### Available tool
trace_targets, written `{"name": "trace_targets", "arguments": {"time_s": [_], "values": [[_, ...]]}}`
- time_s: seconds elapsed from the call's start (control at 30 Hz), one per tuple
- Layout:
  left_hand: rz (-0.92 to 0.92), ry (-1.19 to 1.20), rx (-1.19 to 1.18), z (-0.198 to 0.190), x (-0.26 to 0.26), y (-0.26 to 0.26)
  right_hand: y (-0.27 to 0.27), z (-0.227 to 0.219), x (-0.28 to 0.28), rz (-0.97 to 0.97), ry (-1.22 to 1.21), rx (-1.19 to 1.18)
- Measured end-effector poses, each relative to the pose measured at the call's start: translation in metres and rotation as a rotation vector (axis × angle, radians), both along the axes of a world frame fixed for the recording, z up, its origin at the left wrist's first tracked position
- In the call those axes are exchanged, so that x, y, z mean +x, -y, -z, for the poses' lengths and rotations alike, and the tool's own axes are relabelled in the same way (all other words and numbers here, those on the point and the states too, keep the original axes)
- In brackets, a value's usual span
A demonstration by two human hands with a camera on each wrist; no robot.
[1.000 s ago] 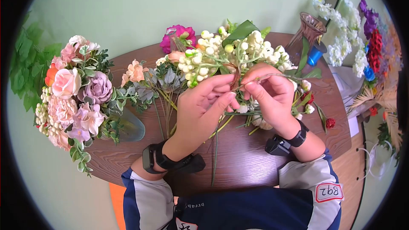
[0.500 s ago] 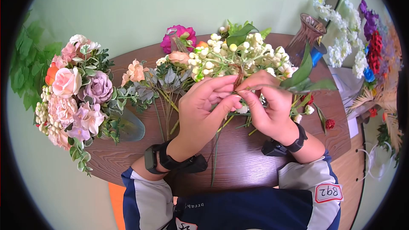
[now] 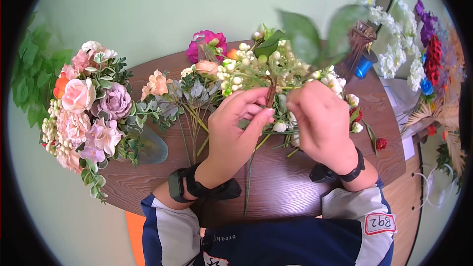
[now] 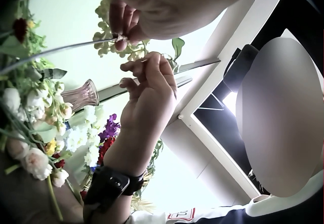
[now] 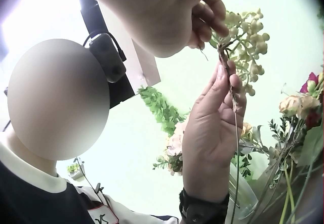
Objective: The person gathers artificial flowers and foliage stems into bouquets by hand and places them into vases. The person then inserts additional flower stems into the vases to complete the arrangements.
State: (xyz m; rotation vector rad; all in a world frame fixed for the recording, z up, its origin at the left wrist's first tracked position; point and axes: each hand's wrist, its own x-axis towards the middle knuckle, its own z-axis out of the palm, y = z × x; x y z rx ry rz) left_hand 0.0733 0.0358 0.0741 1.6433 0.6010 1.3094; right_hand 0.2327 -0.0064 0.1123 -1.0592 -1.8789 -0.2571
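Observation:
My left hand (image 3: 232,127) pinches the brown-wrapped stem (image 5: 223,58) of a spray of cream-white berries (image 5: 248,44). Below the fingers its bare, thin stem (image 5: 237,158) runs down. Close to the right, my right hand (image 3: 322,123) is raised with fingers bent, gripping the thin stem of a sprig with large green leaves (image 3: 301,34). Those leaves are blurred and stand up over the berries in the head view. A fine strand (image 5: 204,55) sticks out beneath the right fingers in the right wrist view.
A full bouquet in pastel colours (image 3: 78,96) stands in a vase (image 3: 152,146) at the left. Loose peach flowers (image 3: 157,83), a magenta bloom (image 3: 214,39) and red flowers (image 3: 381,143) lie on the dark wooden table (image 3: 281,182). A ribbed glass vase (image 3: 365,32) and blue roll (image 3: 364,64) are back right.
My right hand has drawn away from the left fingers to the right, turning over. The leafy sprig has swung upward from its low sideways position. My left hand keeps its hold on the wrapped stem.

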Motion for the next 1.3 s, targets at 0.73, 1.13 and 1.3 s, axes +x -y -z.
{"name": "trace_targets", "arguments": {"time_s": [0.73, 1.13, 1.3], "values": [[0.174, 0.130, -0.154, 0.004, 0.004, 0.001, 0.000, 0.005, -0.003, 0.110, 0.276, 0.020], [0.200, 0.218, -0.151, 0.000, 0.005, 0.004, 0.004, 0.011, -0.013, 0.014, -0.032, -0.197], [0.176, 0.251, -0.181, 0.001, 0.003, 0.000, 0.005, 0.009, -0.013, -0.081, -0.216, -0.468]]}}
